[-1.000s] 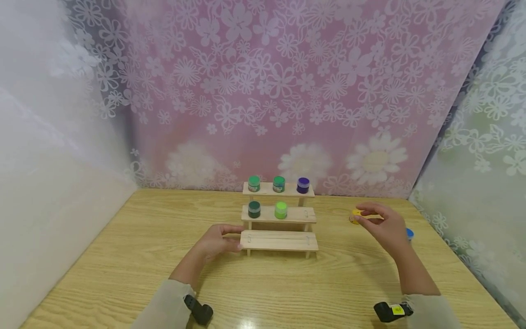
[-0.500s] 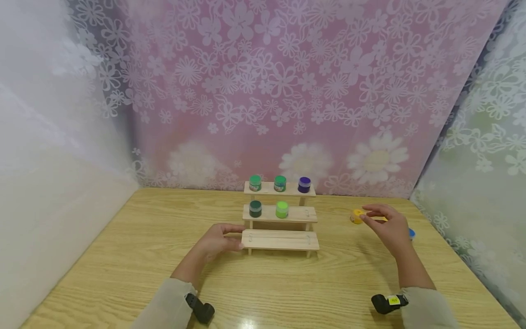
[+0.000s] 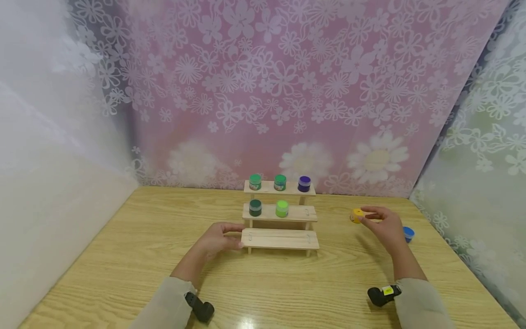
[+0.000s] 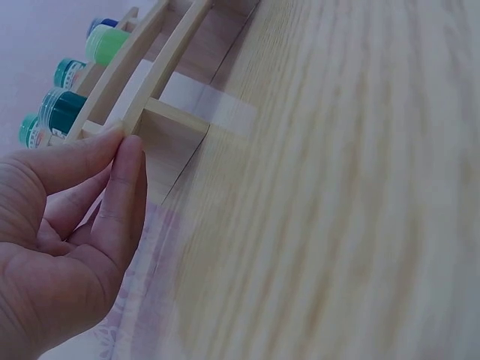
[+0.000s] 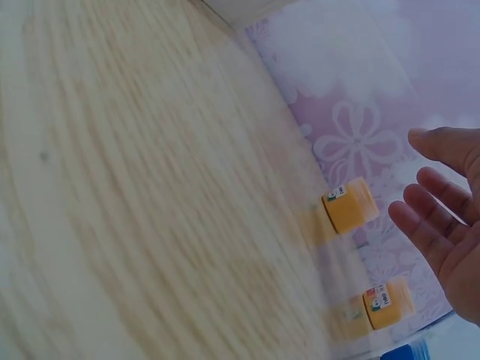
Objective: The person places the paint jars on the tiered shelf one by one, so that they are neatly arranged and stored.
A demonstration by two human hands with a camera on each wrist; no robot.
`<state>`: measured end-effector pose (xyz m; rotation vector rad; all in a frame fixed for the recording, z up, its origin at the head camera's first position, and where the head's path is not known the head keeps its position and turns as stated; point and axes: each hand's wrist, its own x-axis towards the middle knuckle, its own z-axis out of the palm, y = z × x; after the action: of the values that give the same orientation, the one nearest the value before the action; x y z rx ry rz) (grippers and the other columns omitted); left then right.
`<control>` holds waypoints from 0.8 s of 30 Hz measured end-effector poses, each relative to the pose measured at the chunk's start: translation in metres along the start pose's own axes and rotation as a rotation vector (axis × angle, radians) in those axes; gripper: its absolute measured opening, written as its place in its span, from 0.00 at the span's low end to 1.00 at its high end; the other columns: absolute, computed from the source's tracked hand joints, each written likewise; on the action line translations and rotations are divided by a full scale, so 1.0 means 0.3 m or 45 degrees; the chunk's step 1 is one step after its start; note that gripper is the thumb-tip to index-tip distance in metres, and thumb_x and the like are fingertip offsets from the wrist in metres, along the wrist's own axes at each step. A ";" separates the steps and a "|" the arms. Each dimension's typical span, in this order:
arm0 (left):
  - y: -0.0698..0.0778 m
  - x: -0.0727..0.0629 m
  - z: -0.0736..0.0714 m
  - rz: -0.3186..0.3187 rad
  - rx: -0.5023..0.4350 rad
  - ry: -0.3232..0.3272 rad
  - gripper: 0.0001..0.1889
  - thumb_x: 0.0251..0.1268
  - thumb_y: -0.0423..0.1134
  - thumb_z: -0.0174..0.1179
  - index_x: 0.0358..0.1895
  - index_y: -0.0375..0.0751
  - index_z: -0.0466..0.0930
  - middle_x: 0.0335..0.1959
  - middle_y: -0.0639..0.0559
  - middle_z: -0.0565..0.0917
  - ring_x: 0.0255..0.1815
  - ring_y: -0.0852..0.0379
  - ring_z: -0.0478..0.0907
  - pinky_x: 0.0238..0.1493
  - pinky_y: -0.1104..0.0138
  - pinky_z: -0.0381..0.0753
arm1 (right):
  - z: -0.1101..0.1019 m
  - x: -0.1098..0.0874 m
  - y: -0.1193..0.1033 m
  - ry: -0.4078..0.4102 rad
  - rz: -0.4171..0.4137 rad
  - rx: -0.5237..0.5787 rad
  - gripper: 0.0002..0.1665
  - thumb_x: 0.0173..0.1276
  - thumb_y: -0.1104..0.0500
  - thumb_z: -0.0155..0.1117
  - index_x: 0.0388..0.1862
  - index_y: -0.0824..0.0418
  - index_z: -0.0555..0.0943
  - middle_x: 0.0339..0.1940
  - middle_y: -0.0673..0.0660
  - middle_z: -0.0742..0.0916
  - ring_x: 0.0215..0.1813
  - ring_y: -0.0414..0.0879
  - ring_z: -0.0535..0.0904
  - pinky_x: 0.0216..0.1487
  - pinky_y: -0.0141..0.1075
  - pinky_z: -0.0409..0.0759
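Fingers (image 5: 427, 225) of the right hand (image 3: 382, 226) are spread well away from the thumb and hold nothing; the right wrist view shows a gap between them and a yellow jar (image 3: 356, 215), which sits upright on the wood-grain counter (image 3: 263, 283) to the right of a three-tier wooden stand (image 3: 279, 240). A second yellow jar (image 5: 386, 304) is near the first, hidden behind the right hand in the head view, and a blue jar (image 3: 407, 234) stands just to the right of that wrist. The left hand (image 3: 219, 240) pinches the left end of the stand's lowest board between thumb and fingers. On the top board, from left to right, are a light green jar (image 3: 255, 182), a green jar (image 3: 280, 183) and a purple jar (image 3: 304, 184); on the middle board are a dark green jar (image 3: 255, 208) and a lime jar (image 3: 281, 209), toward the left. Behind everything hangs a pink floral backdrop (image 3: 246, 100). Pale sleeves (image 3: 164, 306) and black wrist cameras (image 3: 200, 308) cover the wrists.
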<state>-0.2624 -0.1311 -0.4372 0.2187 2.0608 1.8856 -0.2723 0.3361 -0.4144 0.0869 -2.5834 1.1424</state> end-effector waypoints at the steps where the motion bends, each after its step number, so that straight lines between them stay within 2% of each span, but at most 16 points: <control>1: 0.000 0.000 0.000 0.001 -0.002 -0.002 0.28 0.56 0.22 0.67 0.63 0.32 0.75 0.63 0.34 0.74 0.47 0.48 0.83 0.46 0.60 0.83 | 0.001 0.002 0.004 -0.007 0.013 0.004 0.24 0.69 0.55 0.66 0.60 0.66 0.79 0.60 0.67 0.78 0.53 0.59 0.77 0.38 0.30 0.79; 6: -0.002 0.003 0.001 0.001 -0.006 -0.011 0.28 0.56 0.22 0.66 0.64 0.32 0.75 0.63 0.34 0.74 0.49 0.47 0.83 0.46 0.60 0.83 | 0.008 0.014 0.031 -0.042 0.071 0.026 0.28 0.69 0.54 0.66 0.63 0.66 0.76 0.61 0.71 0.77 0.58 0.65 0.75 0.41 0.44 0.82; 9: -0.005 0.002 0.001 -0.001 -0.004 -0.013 0.28 0.56 0.22 0.66 0.63 0.32 0.75 0.63 0.34 0.73 0.50 0.46 0.82 0.46 0.60 0.83 | 0.018 0.023 0.048 -0.072 0.083 0.046 0.31 0.69 0.52 0.66 0.66 0.66 0.74 0.64 0.71 0.74 0.60 0.66 0.73 0.45 0.49 0.82; 18: -0.008 0.005 -0.001 -0.003 0.000 -0.014 0.29 0.56 0.23 0.66 0.64 0.33 0.74 0.65 0.35 0.72 0.52 0.45 0.81 0.46 0.60 0.83 | 0.044 0.045 0.067 -0.142 0.134 0.083 0.38 0.68 0.51 0.67 0.72 0.65 0.67 0.71 0.72 0.66 0.65 0.69 0.67 0.54 0.58 0.77; 24: -0.012 0.007 -0.004 0.008 -0.003 -0.023 0.29 0.56 0.23 0.67 0.64 0.32 0.74 0.65 0.34 0.72 0.54 0.44 0.80 0.47 0.59 0.83 | 0.053 0.057 0.070 -0.195 0.177 0.108 0.39 0.68 0.55 0.67 0.73 0.65 0.64 0.72 0.73 0.63 0.68 0.70 0.63 0.58 0.59 0.73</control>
<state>-0.2645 -0.1320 -0.4408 0.2411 2.0486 1.8832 -0.2966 0.3398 -0.4341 0.0145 -2.7101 1.3438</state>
